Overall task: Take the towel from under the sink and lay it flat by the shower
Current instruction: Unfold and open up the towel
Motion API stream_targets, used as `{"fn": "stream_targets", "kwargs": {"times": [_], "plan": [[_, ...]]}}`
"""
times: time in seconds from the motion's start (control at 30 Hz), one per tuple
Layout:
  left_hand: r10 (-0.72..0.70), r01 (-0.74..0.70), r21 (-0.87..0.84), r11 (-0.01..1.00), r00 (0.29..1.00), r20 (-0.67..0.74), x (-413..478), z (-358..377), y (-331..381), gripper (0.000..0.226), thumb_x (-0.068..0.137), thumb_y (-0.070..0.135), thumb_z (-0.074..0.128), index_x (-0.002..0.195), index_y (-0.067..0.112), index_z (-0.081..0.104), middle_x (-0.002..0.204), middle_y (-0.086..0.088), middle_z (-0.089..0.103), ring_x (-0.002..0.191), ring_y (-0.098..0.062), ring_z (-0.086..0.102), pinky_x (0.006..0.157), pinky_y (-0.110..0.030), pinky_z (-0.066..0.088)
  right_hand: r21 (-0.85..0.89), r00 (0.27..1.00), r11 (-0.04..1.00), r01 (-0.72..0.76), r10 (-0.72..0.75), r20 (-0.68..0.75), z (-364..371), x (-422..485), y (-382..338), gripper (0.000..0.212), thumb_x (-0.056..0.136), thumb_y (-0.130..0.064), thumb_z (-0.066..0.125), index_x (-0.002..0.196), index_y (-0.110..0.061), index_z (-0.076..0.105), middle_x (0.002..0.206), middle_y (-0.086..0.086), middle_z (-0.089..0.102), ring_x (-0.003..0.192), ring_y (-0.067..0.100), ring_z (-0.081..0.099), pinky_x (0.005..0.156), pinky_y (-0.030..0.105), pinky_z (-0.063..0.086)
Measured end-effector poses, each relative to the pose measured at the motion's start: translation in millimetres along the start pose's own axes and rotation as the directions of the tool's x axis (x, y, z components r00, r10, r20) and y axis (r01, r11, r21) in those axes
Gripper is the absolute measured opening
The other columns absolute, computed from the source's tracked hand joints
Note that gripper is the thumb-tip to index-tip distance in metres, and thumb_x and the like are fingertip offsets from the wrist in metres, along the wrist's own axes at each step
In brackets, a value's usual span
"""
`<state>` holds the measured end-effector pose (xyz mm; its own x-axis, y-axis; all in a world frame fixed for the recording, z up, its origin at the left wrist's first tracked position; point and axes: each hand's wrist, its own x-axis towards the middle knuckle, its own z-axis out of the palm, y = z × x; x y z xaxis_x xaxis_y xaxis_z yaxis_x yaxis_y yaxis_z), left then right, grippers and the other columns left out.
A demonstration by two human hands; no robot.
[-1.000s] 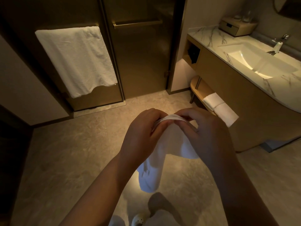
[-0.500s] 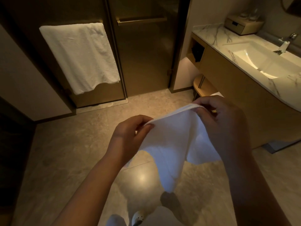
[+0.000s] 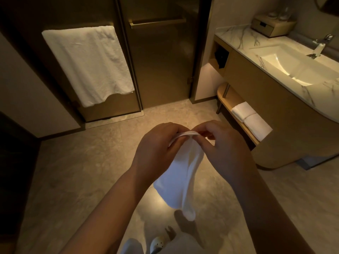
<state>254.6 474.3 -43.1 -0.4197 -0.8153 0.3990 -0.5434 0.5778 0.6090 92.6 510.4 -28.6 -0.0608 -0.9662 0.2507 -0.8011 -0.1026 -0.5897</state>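
Both hands are working close together at chest height: the left hand (image 3: 156,151) and the right hand (image 3: 227,149) are each pinching the bunched top edge of a small white cloth towel (image 3: 174,184) between thumb and curled fingers, their fingertips nearly touching. The towel is hanging down in loose folds between the forearms, its lower end dangling above the beige stone-tile floor (image 3: 73,171) and not touching it. Ahead, a dark glass shower door (image 3: 161,70) is standing closed, with a large white bath towel (image 3: 88,66) draping over a rail on the panel to its left. To the right, two folded white towels (image 3: 251,121) are lying side by side on a curved wooden shelf (image 3: 231,99) under the white marble table (image 3: 236,36), which is carrying a sink basin (image 3: 286,65) and a chrome tap (image 3: 320,46).
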Motion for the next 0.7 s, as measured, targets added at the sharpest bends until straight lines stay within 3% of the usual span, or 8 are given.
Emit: {"fn": "stream_targets", "kwargs": {"times": [0.17,0.3,0.47,0.57,0.7], "plan": [[-0.031,0.03,-0.035,0.999,0.999,-0.027,-2,-8,-5,0.023,0.09,0.033,0.051,0.108,0.028,0.065,0.097,0.018,0.064,0.091,-0.002,0.058,0.075,-0.023,0.048,0.032,0.994,0.999,0.041,-0.037,-0.099,5,1,-4,0.014,0.092,-0.023,0.055,0.101,-0.02,0.066,0.092,-0.007,0.064,0.082,0.006,0.057,0.071,0.022,0.048],[-0.185,0.176,-0.129,0.976,0.981,-0.062,-7,-18,-17,0.02,0.086,0.028,0.062,0.103,0.038,0.065,0.096,0.024,0.066,0.092,0.004,0.058,0.074,-0.021,0.05,0.092,0.976,0.993,0.075,-0.054,-0.213,-2,2,-5,0.016,0.092,-0.022,0.053,0.101,-0.017,0.065,0.093,-0.005,0.064,0.084,0.009,0.058,0.071,0.026,0.051],[-0.216,0.217,-0.097,0.971,0.976,0.025,-8,-25,-18,0.024,0.086,0.026,0.064,0.1,0.046,0.064,0.093,0.032,0.064,0.083,0.006,0.061,0.067,-0.021,0.05,0.073,0.972,0.995,0.063,-0.045,-0.231,-3,2,2,0.013,0.092,-0.02,0.053,0.099,-0.018,0.064,0.092,-0.006,0.062,0.084,0.009,0.057,0.071,0.024,0.049],[-0.239,0.243,-0.046,0.969,0.968,0.08,-8,-27,-18,0.02,0.087,0.025,0.061,0.096,0.042,0.066,0.081,0.029,0.066,0.069,0.007,0.059,0.06,-0.022,0.043,0.059,0.962,0.997,0.045,-0.027,-0.27,-4,-1,10,0.012,0.092,-0.019,0.052,0.099,-0.02,0.062,0.092,-0.009,0.06,0.085,0.006,0.055,0.07,0.019,0.046],[-0.186,0.188,-0.031,0.982,0.981,0.045,-7,-21,-7,0.017,0.088,0.023,0.059,0.096,0.031,0.071,0.089,0.019,0.07,0.085,-0.003,0.063,0.071,-0.031,0.05,0.044,0.969,0.999,0.016,-0.005,-0.247,-8,-3,14,0.014,0.091,-0.02,0.053,0.101,-0.02,0.063,0.097,-0.008,0.062,0.088,0.006,0.055,0.072,0.018,0.045]]}}
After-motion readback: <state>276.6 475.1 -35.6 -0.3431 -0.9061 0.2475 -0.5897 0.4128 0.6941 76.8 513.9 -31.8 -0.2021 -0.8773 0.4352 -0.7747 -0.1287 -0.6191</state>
